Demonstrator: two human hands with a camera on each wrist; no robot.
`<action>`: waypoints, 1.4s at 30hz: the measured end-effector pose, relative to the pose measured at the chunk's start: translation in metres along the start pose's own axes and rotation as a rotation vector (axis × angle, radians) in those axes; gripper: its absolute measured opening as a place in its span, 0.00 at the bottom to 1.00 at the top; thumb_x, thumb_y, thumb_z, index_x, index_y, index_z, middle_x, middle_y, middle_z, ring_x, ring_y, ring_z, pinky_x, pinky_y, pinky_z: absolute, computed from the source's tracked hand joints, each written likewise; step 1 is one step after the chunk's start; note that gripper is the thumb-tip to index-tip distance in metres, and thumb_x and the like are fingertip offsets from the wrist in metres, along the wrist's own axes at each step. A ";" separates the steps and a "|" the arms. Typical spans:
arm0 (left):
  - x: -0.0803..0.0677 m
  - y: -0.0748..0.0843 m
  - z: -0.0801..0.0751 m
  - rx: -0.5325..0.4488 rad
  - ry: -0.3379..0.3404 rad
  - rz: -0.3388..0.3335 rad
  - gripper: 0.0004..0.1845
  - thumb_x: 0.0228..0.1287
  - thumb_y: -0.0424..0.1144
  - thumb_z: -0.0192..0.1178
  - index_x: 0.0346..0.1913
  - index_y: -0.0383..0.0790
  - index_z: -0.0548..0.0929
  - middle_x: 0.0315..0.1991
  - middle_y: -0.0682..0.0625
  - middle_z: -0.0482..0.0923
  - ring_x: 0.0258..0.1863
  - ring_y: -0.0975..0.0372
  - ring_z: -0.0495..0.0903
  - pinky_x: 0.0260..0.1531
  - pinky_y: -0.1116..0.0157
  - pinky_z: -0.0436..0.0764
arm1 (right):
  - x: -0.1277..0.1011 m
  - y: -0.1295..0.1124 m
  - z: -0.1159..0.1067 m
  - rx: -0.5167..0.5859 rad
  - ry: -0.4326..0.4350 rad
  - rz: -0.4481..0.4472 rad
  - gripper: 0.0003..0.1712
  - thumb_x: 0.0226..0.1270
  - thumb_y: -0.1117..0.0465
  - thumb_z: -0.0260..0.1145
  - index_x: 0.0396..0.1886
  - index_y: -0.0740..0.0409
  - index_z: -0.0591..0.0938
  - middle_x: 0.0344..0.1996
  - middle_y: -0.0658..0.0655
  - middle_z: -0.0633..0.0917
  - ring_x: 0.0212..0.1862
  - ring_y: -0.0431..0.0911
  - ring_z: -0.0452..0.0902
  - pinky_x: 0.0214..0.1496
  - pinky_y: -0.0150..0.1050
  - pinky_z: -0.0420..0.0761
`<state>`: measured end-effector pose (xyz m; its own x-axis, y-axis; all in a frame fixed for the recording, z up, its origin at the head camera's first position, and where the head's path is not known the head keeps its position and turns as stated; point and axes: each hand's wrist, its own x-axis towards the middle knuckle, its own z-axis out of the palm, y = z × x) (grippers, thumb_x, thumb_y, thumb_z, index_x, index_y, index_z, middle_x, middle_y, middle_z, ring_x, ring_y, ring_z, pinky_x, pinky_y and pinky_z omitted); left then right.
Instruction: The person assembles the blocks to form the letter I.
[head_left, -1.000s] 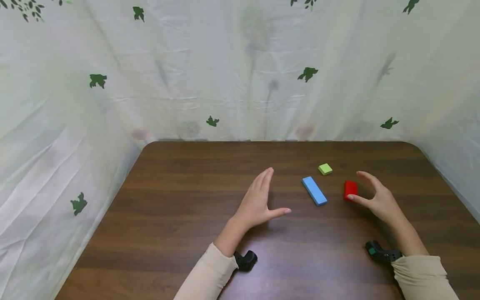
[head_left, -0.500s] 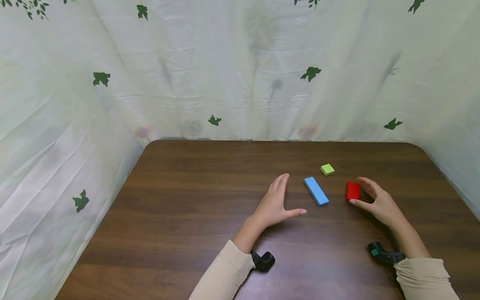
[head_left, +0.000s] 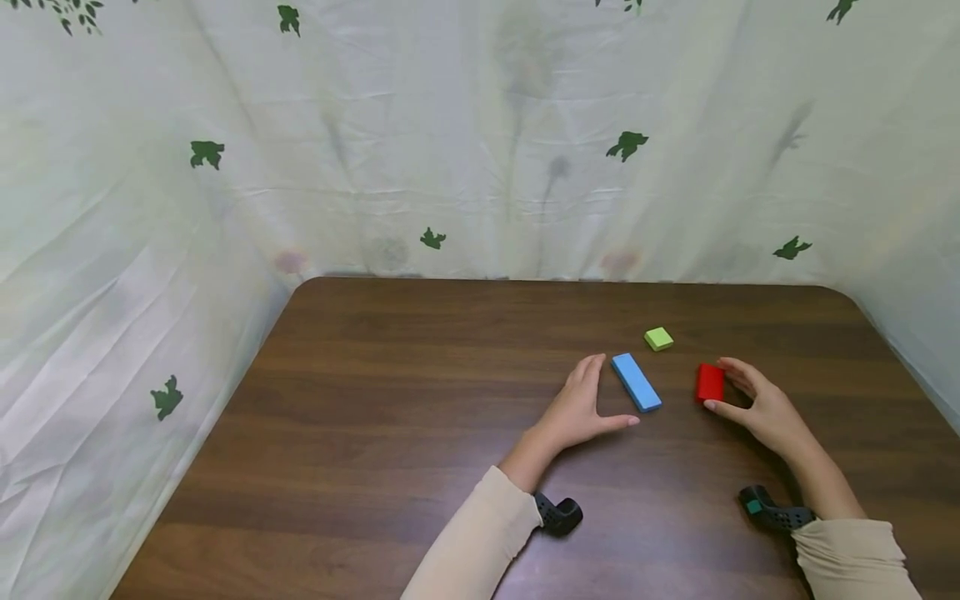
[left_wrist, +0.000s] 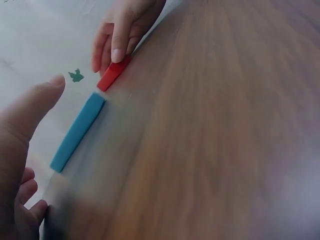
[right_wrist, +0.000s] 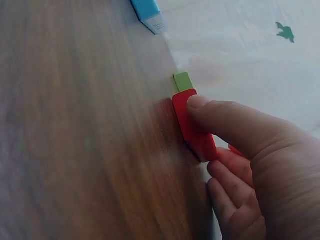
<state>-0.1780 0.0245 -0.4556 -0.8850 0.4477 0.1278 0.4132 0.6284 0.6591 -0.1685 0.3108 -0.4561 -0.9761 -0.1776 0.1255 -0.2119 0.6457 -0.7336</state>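
A red rectangular block (head_left: 710, 382) lies on the brown table, its two ends between the thumb and fingers of my right hand (head_left: 767, 414). In the right wrist view the thumb presses on the near end of the red block (right_wrist: 186, 117), while the other fingers curl behind it. My left hand (head_left: 573, 417) is spread wide, thumb apart from the fingers, just left of a long blue block (head_left: 637, 382). The left wrist view shows the blue block (left_wrist: 77, 132) beyond the left thumb, with a gap between them.
A small light-green block (head_left: 658, 338) lies behind the blue and red ones. The wooden table (head_left: 360, 433) has a rounded far edge against a white curtain (head_left: 450, 125) with leaf and bird prints. Black cameras (head_left: 558, 515) are strapped to both wrists.
My left hand has moved right, up close to the blue block. The right fingers have closed in on the red block. The blocks hold their places on the table.
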 end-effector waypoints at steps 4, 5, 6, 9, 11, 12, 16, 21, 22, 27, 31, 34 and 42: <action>0.007 0.005 0.007 0.026 0.001 -0.018 0.53 0.45 0.61 0.64 0.68 0.37 0.51 0.66 0.46 0.52 0.63 0.57 0.55 0.58 0.62 0.61 | 0.000 0.000 0.001 -0.002 0.007 -0.010 0.41 0.54 0.56 0.68 0.63 0.68 0.60 0.58 0.71 0.64 0.57 0.66 0.60 0.51 0.15 0.56; 0.009 0.006 0.008 0.039 0.004 -0.024 0.53 0.44 0.62 0.64 0.68 0.37 0.51 0.66 0.46 0.53 0.63 0.57 0.56 0.58 0.63 0.61 | 0.000 0.000 0.001 -0.004 0.008 -0.010 0.41 0.54 0.57 0.68 0.63 0.68 0.60 0.58 0.71 0.65 0.57 0.66 0.60 0.51 0.15 0.56; 0.011 0.007 0.010 0.055 0.008 -0.032 0.53 0.44 0.62 0.64 0.68 0.37 0.51 0.65 0.46 0.53 0.63 0.58 0.56 0.58 0.63 0.61 | 0.000 0.000 0.001 -0.005 0.008 -0.008 0.42 0.54 0.57 0.68 0.63 0.68 0.59 0.58 0.71 0.65 0.57 0.67 0.60 0.54 0.19 0.58; 0.016 0.011 0.015 0.107 0.029 -0.050 0.53 0.44 0.63 0.64 0.68 0.37 0.53 0.64 0.46 0.55 0.62 0.58 0.57 0.58 0.64 0.61 | -0.001 0.000 0.000 -0.008 0.004 0.006 0.42 0.54 0.56 0.68 0.63 0.67 0.59 0.58 0.71 0.64 0.57 0.67 0.60 0.60 0.39 0.61; 0.019 0.013 0.018 0.133 0.039 -0.059 0.54 0.43 0.63 0.64 0.67 0.37 0.53 0.64 0.46 0.56 0.62 0.59 0.58 0.58 0.65 0.60 | -0.001 0.000 0.000 -0.005 0.002 0.010 0.42 0.55 0.56 0.68 0.64 0.68 0.58 0.58 0.72 0.64 0.57 0.67 0.59 0.58 0.46 0.61; 0.021 0.014 0.019 0.145 0.043 -0.063 0.54 0.43 0.63 0.64 0.67 0.36 0.53 0.64 0.46 0.57 0.62 0.59 0.58 0.58 0.65 0.60 | -0.001 0.000 0.000 -0.004 0.002 0.012 0.42 0.55 0.56 0.68 0.64 0.68 0.58 0.58 0.72 0.64 0.57 0.67 0.59 0.60 0.40 0.61; 0.024 0.016 0.022 0.175 0.062 -0.079 0.54 0.42 0.64 0.64 0.67 0.36 0.54 0.63 0.47 0.58 0.62 0.60 0.59 0.58 0.65 0.60 | -0.002 0.000 0.000 0.002 0.004 0.009 0.42 0.54 0.57 0.68 0.64 0.68 0.58 0.58 0.72 0.64 0.57 0.67 0.59 0.50 0.14 0.56; 0.026 0.017 0.024 0.196 0.066 -0.104 0.54 0.41 0.63 0.65 0.67 0.36 0.54 0.63 0.48 0.58 0.62 0.61 0.58 0.58 0.66 0.59 | -0.002 -0.002 -0.001 0.005 -0.002 0.016 0.42 0.55 0.56 0.68 0.64 0.68 0.58 0.58 0.72 0.63 0.57 0.67 0.59 0.54 0.18 0.57; 0.026 0.017 0.024 0.198 0.061 -0.108 0.54 0.42 0.63 0.65 0.67 0.36 0.53 0.63 0.48 0.57 0.62 0.61 0.58 0.58 0.66 0.59 | -0.002 -0.002 -0.001 0.003 -0.003 0.018 0.42 0.55 0.56 0.68 0.64 0.67 0.58 0.58 0.72 0.63 0.57 0.67 0.59 0.55 0.19 0.57; 0.026 0.016 0.024 0.209 0.044 -0.116 0.53 0.44 0.61 0.65 0.67 0.37 0.53 0.64 0.48 0.57 0.62 0.60 0.57 0.59 0.66 0.58 | -0.001 -0.003 -0.001 0.009 -0.008 0.020 0.42 0.55 0.57 0.68 0.64 0.67 0.58 0.58 0.73 0.63 0.57 0.68 0.58 0.59 0.27 0.59; 0.025 0.016 0.022 0.208 0.046 -0.111 0.51 0.43 0.60 0.65 0.67 0.37 0.55 0.63 0.47 0.59 0.62 0.60 0.59 0.58 0.66 0.59 | 0.000 -0.002 0.000 0.015 -0.010 0.017 0.42 0.55 0.57 0.68 0.64 0.68 0.58 0.58 0.73 0.63 0.57 0.68 0.59 0.60 0.37 0.61; 0.025 0.015 0.020 0.199 0.050 -0.103 0.51 0.43 0.59 0.66 0.66 0.37 0.55 0.62 0.47 0.59 0.61 0.60 0.60 0.58 0.66 0.60 | 0.001 -0.002 0.000 0.013 -0.012 0.022 0.42 0.55 0.57 0.68 0.64 0.68 0.58 0.58 0.73 0.63 0.57 0.68 0.58 0.57 0.53 0.60; 0.022 0.013 0.017 0.134 0.062 -0.080 0.50 0.43 0.58 0.67 0.66 0.37 0.55 0.62 0.46 0.58 0.61 0.60 0.60 0.57 0.67 0.61 | 0.000 -0.002 0.001 0.015 -0.006 0.014 0.42 0.55 0.57 0.67 0.64 0.69 0.58 0.58 0.72 0.63 0.57 0.68 0.58 0.60 0.44 0.60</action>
<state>-0.1880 0.0535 -0.4569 -0.9261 0.3552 0.1268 0.3618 0.7417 0.5648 -0.1676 0.3092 -0.4557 -0.9786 -0.1731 0.1113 -0.1974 0.6367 -0.7455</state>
